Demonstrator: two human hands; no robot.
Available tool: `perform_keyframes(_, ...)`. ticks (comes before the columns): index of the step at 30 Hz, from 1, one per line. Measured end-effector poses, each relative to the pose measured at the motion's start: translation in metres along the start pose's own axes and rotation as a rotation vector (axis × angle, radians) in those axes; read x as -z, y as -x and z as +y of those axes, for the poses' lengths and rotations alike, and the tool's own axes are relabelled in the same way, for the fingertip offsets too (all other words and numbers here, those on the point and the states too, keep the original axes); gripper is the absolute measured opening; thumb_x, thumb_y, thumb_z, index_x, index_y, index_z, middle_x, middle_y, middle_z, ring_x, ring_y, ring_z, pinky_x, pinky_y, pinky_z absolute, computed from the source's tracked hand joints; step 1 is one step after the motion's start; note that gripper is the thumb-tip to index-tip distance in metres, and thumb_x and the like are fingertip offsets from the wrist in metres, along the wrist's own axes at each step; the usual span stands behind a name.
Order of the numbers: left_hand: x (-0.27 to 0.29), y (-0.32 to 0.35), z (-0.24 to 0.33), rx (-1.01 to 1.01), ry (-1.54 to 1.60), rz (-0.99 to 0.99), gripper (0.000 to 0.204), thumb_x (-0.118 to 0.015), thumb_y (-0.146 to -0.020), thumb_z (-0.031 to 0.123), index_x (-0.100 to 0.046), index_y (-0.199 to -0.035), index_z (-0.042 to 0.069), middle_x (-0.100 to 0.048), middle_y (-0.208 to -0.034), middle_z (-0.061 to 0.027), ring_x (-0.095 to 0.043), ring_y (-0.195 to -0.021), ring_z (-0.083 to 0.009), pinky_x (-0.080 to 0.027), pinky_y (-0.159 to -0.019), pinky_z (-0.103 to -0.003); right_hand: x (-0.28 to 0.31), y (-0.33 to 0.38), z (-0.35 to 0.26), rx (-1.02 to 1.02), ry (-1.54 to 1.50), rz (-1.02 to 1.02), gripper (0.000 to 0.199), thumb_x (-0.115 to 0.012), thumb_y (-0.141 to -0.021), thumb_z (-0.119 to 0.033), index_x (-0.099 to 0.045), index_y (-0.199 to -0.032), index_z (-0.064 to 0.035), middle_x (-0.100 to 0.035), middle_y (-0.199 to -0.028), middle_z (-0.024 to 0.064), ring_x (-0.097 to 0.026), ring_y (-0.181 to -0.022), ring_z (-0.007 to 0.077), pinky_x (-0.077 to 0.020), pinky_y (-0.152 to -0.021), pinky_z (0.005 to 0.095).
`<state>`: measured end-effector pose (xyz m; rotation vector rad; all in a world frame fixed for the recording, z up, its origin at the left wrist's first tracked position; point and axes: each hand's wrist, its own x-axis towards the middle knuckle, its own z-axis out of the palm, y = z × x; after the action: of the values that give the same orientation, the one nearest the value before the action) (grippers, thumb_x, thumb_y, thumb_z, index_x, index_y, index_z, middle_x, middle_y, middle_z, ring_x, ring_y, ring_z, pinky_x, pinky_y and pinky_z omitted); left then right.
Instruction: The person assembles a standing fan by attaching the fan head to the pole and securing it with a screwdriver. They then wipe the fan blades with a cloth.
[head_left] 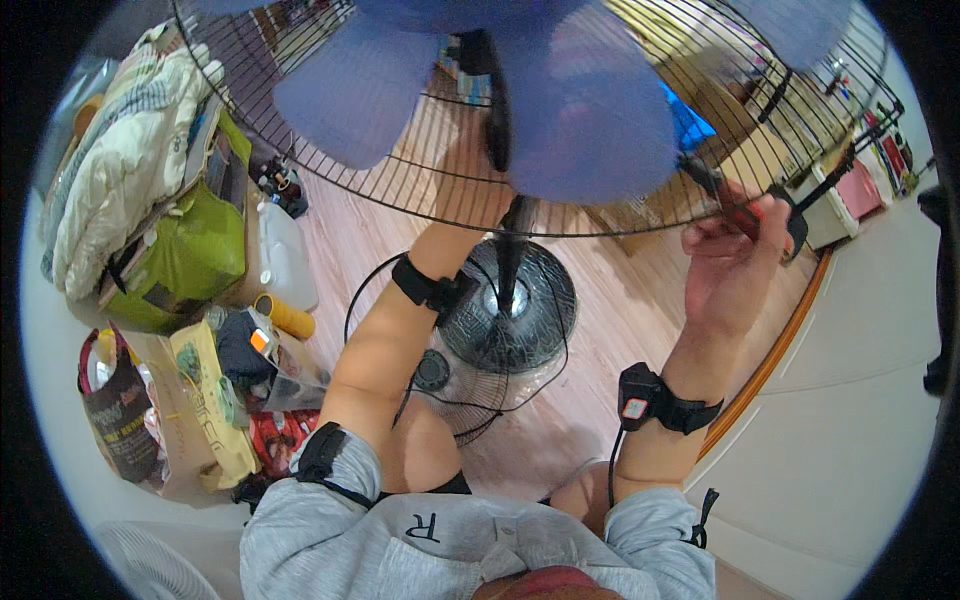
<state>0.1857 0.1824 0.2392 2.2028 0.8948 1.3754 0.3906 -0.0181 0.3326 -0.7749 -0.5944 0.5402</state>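
Observation:
A standing fan fills the top of the view, with translucent blue blades (590, 120) against a black wire grille (400, 195). Its black pole (512, 255) runs down to a round, dark patterned base (540, 310) on the floor. My left hand (468, 185) reaches up behind the grille wires near the pole; the blades hide its fingers. At the right rim of the grille, my right hand (735, 240) has its fingers curled around a dark slender object (738, 212), whose kind I cannot make out.
A wire grille piece (480, 405) and a round black part (432, 370) lie by my knee, with a black cord (350, 305) looping round the base. At left are a green bag (195, 260), a white jug (285, 255) and filled bags (215, 400). A pale padded surface (830, 390) borders the right.

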Motion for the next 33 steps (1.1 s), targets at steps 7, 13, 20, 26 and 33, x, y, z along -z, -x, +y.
perform_keyframes(7, 0.017, 0.034, -0.030, 0.115, 0.070, 0.141, 0.031, -0.059, -0.100, 0.014, -0.058, -0.127, 0.000, -0.066, -0.121, -0.0170, -0.066, -0.101, -0.0243, -0.055, -0.090, -0.036, 0.015, -0.001, -0.006, -0.061, -0.167, -0.118, 0.052, -0.045, -0.103, -0.052, -0.065, -0.111, -0.0049, -0.069, -0.096, 0.0065, -0.065, -0.076, 0.0214, -0.0514, -0.059, 0.0354)
perform_keyframes(13, 0.019, 0.058, -0.046, 0.195, 0.156, 0.239, 0.031, -0.057, -0.101, 0.015, -0.058, -0.128, 0.000, -0.066, -0.122, -0.0172, -0.066, -0.102, -0.0245, -0.055, -0.090, -0.036, 0.029, -0.007, 0.001, -0.006, 0.175, -0.167, 0.036, -0.051, -0.104, -0.039, -0.063, -0.106, -0.0054, -0.071, -0.104, 0.0139, -0.064, -0.075, 0.0183, -0.0476, -0.059, 0.0320)
perform_keyframes(20, 0.023, 0.073, -0.060, 0.239, 0.219, 0.327, 0.032, -0.056, -0.101, 0.016, -0.057, -0.129, 0.000, -0.065, -0.123, -0.0174, -0.066, -0.103, -0.0247, -0.054, -0.091, -0.036, 0.022, 0.005, -0.003, 0.117, 0.286, -0.036, 0.048, -0.045, -0.106, -0.047, -0.059, -0.093, -0.0031, -0.047, -0.057, 0.0028, -0.037, -0.043, 0.0099, -0.0254, -0.039, 0.0221)
perform_keyframes(26, 0.022, 0.084, -0.068, 0.267, 0.271, 0.382, 0.033, -0.055, -0.102, 0.017, -0.057, -0.130, 0.000, -0.064, -0.124, -0.0176, -0.065, -0.104, -0.0248, -0.054, -0.092, -0.035, 0.018, 0.009, -0.008, 0.118, 0.380, -0.071, 0.043, -0.048, -0.106, -0.044, -0.060, -0.094, -0.0034, -0.052, -0.062, 0.0036, -0.038, -0.045, 0.0092, -0.0273, -0.041, 0.0217)
perform_keyframes(33, 0.026, 0.095, -0.080, 0.283, 0.327, 0.452, 0.034, -0.053, -0.103, 0.018, -0.056, -0.131, 0.000, -0.064, -0.125, -0.0178, -0.065, -0.105, -0.0251, -0.054, -0.093, -0.035, 0.029, 0.003, 0.008, 0.310, 0.387, -0.116, 0.027, -0.055, -0.106, -0.031, -0.059, -0.104, -0.0049, -0.066, -0.091, 0.0080, -0.053, -0.068, 0.0102, -0.0390, -0.055, 0.0222)
